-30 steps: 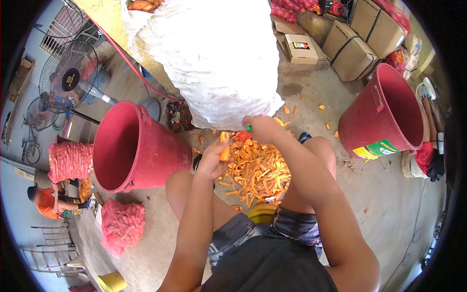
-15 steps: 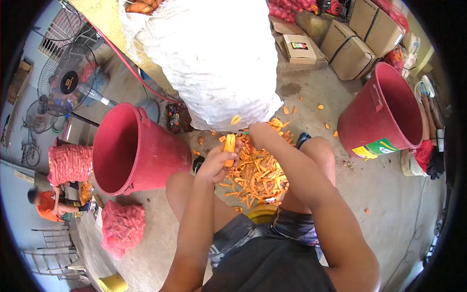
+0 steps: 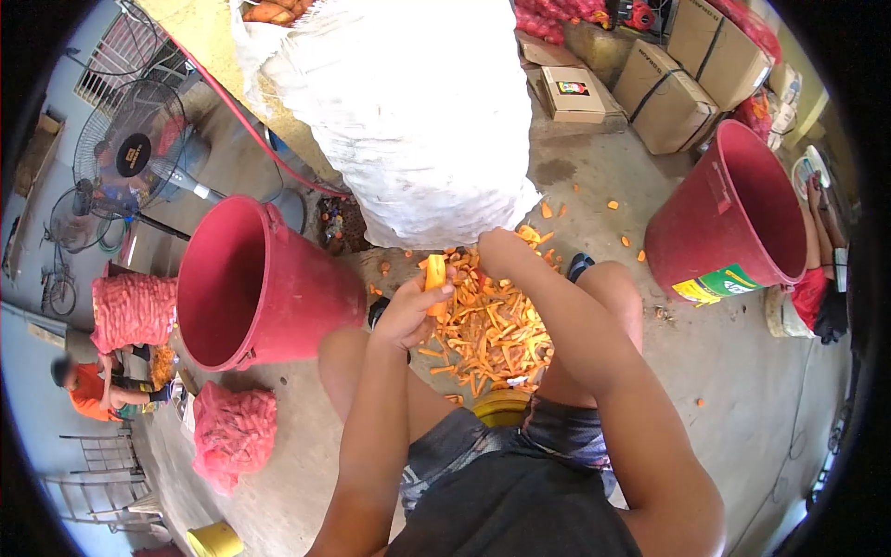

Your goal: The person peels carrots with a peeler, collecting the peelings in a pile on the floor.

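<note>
My left hand (image 3: 412, 308) is closed round an orange carrot (image 3: 434, 278), which points upward, its skin off on the visible side. Just right of it, my right hand (image 3: 501, 251) is at the foot of a large white sack (image 3: 427, 121); its fingers are hidden behind the wrist, and I cannot make out what they hold. Below both hands, between my knees, lies a heap of orange peelings and cut pieces (image 3: 497, 325). A yellow container's rim (image 3: 501, 408) shows under my seat.
Red bins stand at left (image 3: 278, 288) and right (image 3: 733, 213). Cardboard boxes (image 3: 664, 97) are at the back right. A pink net sack (image 3: 234, 434) and a fan (image 3: 130, 153) are at left. Another person (image 3: 90, 390) sits at far left; carrots (image 3: 269, 11) top the sack.
The small orange piece in the air by the sack's lower edge is gone from there. My right hand has shifted slightly, and the green-tinted tool tip near it no longer shows.
</note>
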The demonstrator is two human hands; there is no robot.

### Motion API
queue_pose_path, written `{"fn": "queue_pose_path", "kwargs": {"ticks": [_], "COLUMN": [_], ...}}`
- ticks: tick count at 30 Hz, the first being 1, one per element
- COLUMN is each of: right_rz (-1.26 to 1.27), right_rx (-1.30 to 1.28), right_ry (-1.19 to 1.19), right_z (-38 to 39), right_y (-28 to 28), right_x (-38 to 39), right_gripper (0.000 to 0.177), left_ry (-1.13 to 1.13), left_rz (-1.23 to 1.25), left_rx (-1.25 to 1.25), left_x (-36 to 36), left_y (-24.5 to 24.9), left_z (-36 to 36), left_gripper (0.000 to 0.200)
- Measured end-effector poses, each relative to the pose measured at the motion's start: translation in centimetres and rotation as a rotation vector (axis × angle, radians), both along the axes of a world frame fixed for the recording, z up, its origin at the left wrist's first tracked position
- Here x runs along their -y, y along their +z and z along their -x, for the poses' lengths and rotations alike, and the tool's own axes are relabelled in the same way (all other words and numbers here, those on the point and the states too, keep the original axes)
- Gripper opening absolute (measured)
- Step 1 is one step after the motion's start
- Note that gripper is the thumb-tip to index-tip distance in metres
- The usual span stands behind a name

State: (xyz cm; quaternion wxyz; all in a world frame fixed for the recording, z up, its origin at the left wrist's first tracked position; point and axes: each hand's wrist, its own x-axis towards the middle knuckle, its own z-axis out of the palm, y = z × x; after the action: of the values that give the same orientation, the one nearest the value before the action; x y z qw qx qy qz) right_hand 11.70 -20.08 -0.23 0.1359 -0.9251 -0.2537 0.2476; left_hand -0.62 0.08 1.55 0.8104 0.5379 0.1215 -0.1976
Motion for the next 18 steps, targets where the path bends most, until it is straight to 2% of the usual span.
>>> {"fn": "queue_pose_path", "kwargs": {"ticks": [2, 4, 5, 6, 8, 11, 14, 18], "right_rz": [-0.035, -0.117, -0.209, -0.209, -0.3, -0.265, -0.323, -0.394], "right_rx": [0.087, 0.1, 0.112, 0.111, 0.135, 0.207, 0.343, 0.424], "right_ry": [-0.023, -0.052, -0.089, -0.086, -0.127, -0.099, 0.016, 0.019], "right_z": [0.4, 1.7, 2.6, 3.1, 4.0, 5.0, 5.4, 5.7], "right_y": [0.1, 1.1, 1.8, 2.1, 2.8, 3.0, 0.9, 0.4], "right_x": [-0.6, -1.1, -1.4, -1.8, -2.4, -3.2, -3.8, -4.4], "right_gripper": [0.031, 0.03, 0.03, 0.03, 0.03, 0.029, 0.027, 0.025], "left_ry": [-0.001, 0.27, 0.323, 0.325, 0.55, 0.697, 0.807, 0.768], "left_rz": [-0.077, -0.098, -0.049, -0.049, 0.13, 0.263, 0.259, 0.365], "left_rx": [-0.03, 0.015, 0.048, 0.047, -0.015, -0.152, -0.21, -0.141], "left_x": [-0.3, -0.2, -0.9, -0.8, -0.4, -1.3, -0.3, 0.1], "left_y": [0.3, -0.9, -2.6, -2.2, -1.4, -2.6, -1.9, -2.6], "left_z": [-0.6, -1.3, -2.0, -2.2, -2.6, -3.9, -4.2, -3.9], "left_gripper": [0.04, 0.039, 0.032, 0.032, 0.034, 0.035, 0.037, 0.031]}}
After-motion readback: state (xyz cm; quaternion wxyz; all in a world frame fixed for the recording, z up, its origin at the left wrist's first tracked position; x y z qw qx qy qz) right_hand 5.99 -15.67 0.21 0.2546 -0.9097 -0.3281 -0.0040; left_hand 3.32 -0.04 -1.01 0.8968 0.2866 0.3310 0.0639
